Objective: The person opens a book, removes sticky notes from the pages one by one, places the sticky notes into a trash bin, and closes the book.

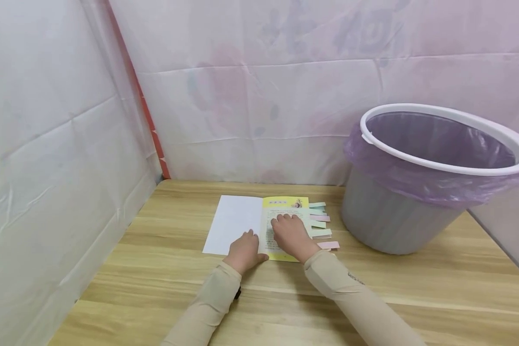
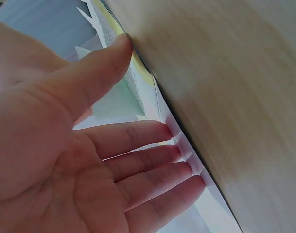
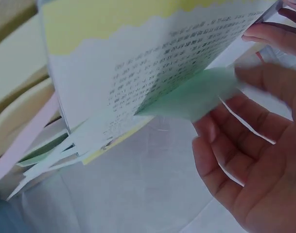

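An open booklet lies on the wooden table, its blank white left page facing a printed right page with yellow borders. My left hand rests on the lower part near the fold. In the left wrist view its fingertips press the white page, fingers nearly straight, and the thumb touches the yellow lower border. Over the printed page, my right hand pinches a pale green paper slip. The slip stands up from the page, one corner at the printed text.
Several pastel paper tabs stick out from the booklet's right edge. A grey trash bin with a white rim and purple liner stands at the right. White sheeting hangs behind and to the left of the table.
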Tool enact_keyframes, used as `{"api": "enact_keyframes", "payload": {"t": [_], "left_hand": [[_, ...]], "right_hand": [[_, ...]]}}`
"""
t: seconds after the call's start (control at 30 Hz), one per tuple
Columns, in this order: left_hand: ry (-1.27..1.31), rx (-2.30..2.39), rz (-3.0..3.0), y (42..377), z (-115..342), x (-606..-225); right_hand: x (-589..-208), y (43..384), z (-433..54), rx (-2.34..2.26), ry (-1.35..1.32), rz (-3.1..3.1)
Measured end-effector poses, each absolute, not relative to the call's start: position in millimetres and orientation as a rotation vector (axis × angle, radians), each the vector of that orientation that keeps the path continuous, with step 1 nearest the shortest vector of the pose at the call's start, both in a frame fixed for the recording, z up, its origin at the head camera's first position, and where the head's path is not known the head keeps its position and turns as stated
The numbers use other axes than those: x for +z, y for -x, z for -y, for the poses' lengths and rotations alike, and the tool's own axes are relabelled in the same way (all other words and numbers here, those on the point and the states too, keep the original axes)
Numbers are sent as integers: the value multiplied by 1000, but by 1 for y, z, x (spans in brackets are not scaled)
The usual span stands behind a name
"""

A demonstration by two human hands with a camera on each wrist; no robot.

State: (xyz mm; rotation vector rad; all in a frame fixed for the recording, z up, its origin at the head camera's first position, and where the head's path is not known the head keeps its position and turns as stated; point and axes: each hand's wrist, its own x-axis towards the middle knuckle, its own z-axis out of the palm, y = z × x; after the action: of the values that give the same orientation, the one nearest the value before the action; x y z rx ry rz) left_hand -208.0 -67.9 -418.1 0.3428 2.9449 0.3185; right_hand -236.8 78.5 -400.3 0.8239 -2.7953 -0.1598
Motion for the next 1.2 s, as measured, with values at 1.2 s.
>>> {"api": "enact_keyframes", "payload": {"t": [1.2], "left_hand": [[-313,282,-2937,206,67,-416]], "right_hand": [[-394,252,-97,1,-424,2891]]}}
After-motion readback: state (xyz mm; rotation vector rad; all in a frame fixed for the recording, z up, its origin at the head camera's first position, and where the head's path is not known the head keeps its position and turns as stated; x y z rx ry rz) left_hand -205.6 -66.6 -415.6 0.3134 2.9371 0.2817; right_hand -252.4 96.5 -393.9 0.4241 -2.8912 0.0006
